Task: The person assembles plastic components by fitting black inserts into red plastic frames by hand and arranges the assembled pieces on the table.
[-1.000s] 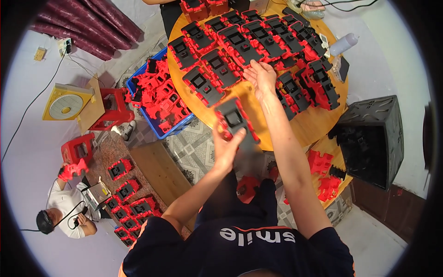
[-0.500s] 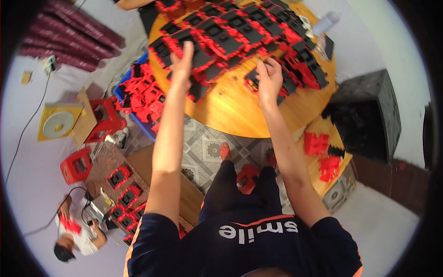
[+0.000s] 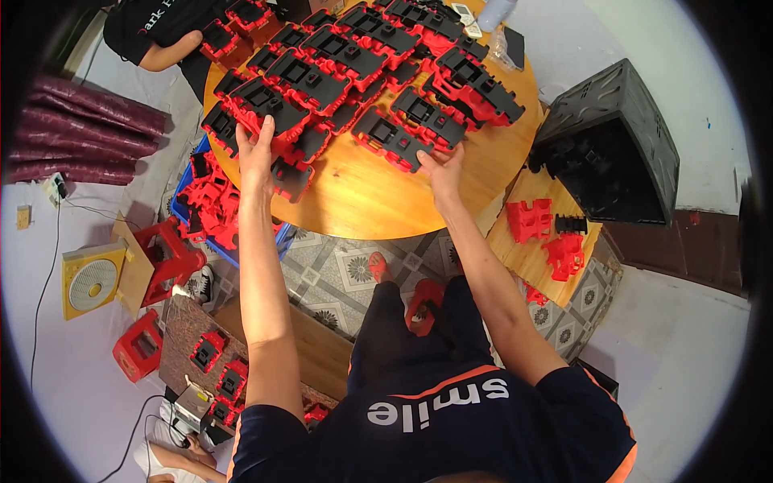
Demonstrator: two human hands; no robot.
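My left hand reaches to the near-left side of the stacked parts on the round wooden table. Its thumb and fingers are stretched apart against the near edge of a red-and-black plastic part. To the right, my right hand is open, thumb and forefinger spread at the near corner of another red-and-black part. A similar part lies just behind that one. Several more parts stand in overlapping rows across the table. Some fingers of both hands are hidden.
A blue crate of red pieces stands left of the table. At right, red pieces lie on a wooden surface beside a large black bin. Another person's arm is at the far left. A person sits at lower left.
The whole view has shifted, bringing the far person's arm and shirt further in. My right hand has uncurled and moved slightly right along the part's edge. My left hand stays by the same part.
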